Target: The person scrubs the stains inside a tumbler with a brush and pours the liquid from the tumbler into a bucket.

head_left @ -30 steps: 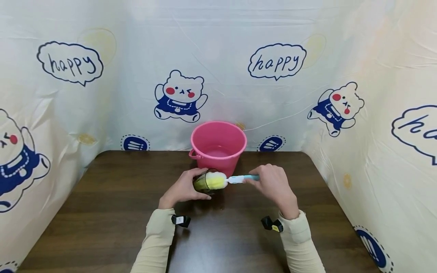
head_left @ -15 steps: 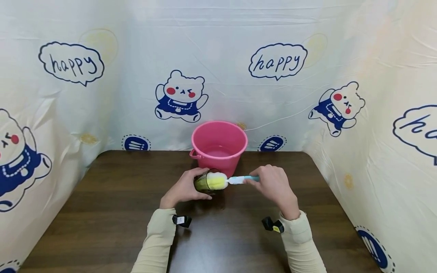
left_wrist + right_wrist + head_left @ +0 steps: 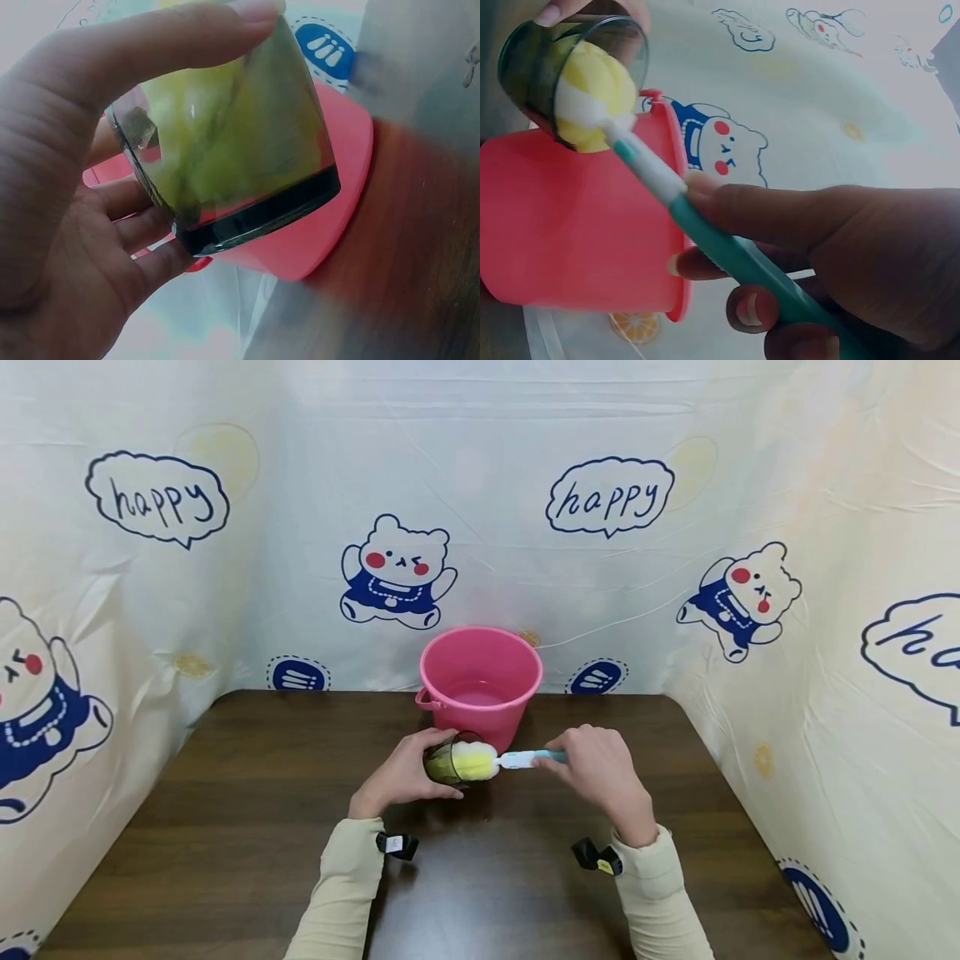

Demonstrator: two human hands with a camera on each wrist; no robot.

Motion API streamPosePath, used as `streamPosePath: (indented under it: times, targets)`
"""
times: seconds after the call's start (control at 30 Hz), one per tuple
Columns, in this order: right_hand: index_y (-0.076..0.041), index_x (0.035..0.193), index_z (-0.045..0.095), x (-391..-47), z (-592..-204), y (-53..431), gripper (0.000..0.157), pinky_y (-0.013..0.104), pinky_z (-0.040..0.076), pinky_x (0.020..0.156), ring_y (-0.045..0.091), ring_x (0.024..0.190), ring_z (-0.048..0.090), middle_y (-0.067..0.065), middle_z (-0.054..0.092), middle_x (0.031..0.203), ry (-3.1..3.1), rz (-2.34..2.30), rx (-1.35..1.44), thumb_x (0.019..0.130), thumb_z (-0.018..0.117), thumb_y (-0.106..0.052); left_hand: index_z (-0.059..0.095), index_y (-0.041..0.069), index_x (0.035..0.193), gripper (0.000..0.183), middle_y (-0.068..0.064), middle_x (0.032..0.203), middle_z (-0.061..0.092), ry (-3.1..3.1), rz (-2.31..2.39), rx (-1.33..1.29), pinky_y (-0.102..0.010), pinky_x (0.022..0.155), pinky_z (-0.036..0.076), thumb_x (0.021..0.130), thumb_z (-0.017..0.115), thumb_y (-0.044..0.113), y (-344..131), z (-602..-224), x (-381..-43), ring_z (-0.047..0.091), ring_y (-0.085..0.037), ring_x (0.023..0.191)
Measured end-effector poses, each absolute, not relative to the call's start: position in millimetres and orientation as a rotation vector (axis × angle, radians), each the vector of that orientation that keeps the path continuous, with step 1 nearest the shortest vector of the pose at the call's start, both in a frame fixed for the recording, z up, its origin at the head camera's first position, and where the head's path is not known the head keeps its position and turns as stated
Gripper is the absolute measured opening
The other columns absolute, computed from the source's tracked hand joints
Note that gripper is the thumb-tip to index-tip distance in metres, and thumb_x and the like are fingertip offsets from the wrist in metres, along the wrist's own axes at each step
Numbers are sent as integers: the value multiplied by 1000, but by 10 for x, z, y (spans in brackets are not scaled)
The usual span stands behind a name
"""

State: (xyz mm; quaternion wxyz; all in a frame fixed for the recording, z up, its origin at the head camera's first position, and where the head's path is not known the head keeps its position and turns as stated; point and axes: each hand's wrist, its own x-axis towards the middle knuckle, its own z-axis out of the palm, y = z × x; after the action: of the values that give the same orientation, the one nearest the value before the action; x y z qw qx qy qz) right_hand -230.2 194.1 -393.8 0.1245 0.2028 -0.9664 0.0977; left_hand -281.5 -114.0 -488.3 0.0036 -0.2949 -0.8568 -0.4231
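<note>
My left hand grips a dark tinted glass tipped on its side, its mouth facing right. Thumb and fingers wrap the glass wall in the left wrist view. In my right hand is the teal and white handle of a cup brush, pinched between thumb and fingers. The brush's yellow and white sponge head sits partly inside the glass, with its rear end sticking out of the mouth. Both hands are above the table, just in front of a pink bucket.
The pink bucket stands upright at the back of the dark wooden table, its handle lug on the left side. A pale printed curtain hangs behind and along both sides. Black cameras are strapped to both wrists.
The right hand and brush have shifted very slightly left, and the sponge head sits marginally closer to the glass. The left hand keeps its grip on the glass almost still.
</note>
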Motion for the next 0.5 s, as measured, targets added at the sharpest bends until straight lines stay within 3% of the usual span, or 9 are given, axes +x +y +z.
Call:
streamPosePath:
  times: [0.1,0.33,0.5]
  targets:
    - [-23,92,85,-2285,-3922,1952,25,26,31,43,8,50,40,-14,56,57,-2816,297,619,81,84,-46,56,12,145,95,-1,141,59,-2688,-1315,-928,-46,106,49,64,98,37,-1141,-4891,-2812,55,-22,128]
    - [-23,92,84,-2290,-3943,1941,25,27,31,43,9,50,40,-13,49,53,-2808,303,572,83,82,-47,57,13,145,94,0,139,60,-2673,-1319,-922,-47,105,49,64,98,35,-1137,-4924,-2817,55,-22,127]
    - [-24,90,85,-2268,-3926,1928,22,27,31,43,8,50,40,-14,54,56,-2838,295,598,81,84,-44,56,12,145,94,-1,141,60,-2679,-1331,-943,-48,105,49,64,98,33,-1137,-4916,-2811,55,-23,129]
